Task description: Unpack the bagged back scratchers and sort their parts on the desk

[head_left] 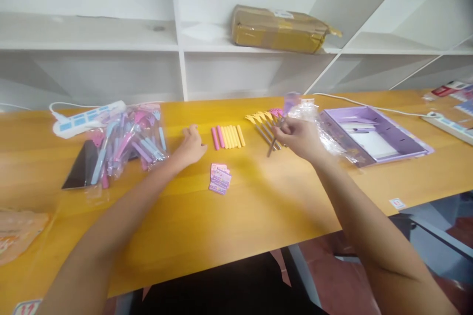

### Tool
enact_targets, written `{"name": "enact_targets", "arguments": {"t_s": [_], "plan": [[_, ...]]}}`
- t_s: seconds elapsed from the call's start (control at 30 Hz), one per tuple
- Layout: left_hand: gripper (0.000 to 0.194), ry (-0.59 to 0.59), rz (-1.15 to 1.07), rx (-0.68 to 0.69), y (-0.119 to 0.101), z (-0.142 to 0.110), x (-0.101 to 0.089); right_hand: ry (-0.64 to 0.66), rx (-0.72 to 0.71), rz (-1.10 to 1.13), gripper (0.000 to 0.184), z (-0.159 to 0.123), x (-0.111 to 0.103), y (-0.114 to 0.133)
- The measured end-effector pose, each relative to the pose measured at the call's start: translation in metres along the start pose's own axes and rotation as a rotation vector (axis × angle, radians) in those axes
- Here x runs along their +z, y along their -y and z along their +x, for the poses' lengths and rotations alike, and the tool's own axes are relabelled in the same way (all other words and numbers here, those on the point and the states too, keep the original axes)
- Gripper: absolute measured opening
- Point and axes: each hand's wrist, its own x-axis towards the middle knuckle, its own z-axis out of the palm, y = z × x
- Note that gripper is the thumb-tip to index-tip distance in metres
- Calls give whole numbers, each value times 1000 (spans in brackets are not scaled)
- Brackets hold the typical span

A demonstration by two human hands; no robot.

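My right hand (301, 138) is closed around a thin silver metal rod (272, 147), whose lower end slants down to the left. Beside it lies a row of back scratchers with silver rods (263, 133) and yellow hand-shaped heads (260, 116); pink heads (276, 112) show at its right end. My left hand (192, 145) hovers left of the handle tubes, fingers loosely bent and apart, nothing visible in them. Two pink tubes (218, 138) and several yellow tubes (232, 137) lie side by side. Small printed cards (220, 178) are piled in front of them.
Bagged back scratchers (129, 140) lie at left by a white power strip (90, 118). Clear plastic bags (314, 123) and a purple box (402, 156) are at right. A taped cardboard package (277, 29) rests on the white shelf (121, 34). An orange packet (20, 231) sits front left.
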Motion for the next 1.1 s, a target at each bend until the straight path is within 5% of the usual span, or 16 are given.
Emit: {"name": "enact_targets", "arguments": {"t_s": [0.13, 0.3, 0.57, 0.7, 1.0, 1.1], "plan": [[48, -28, 111, 43, -7, 11, 14, 112, -83, -406, 30, 36, 38, -17], [30, -18, 208, 166, -10, -2, 21, 217, -75, -579, 2, 47, 83, -33], [36, 120, 221, 136, -7, -9, 3, 112, -82, -560, 12, 54, 110, -57], [37, 109, 260, 85, 4, -1, -29, 111, -58, -542, 15, 52, 110, -59], [30, -350, 433, -98, 64, 11, -153, 64, -71, -492, 17, 14, 96, -58], [31, -381, 451, -174, 87, 5, -179, 7, -106, -475, 15, 0, 94, -56]]}}
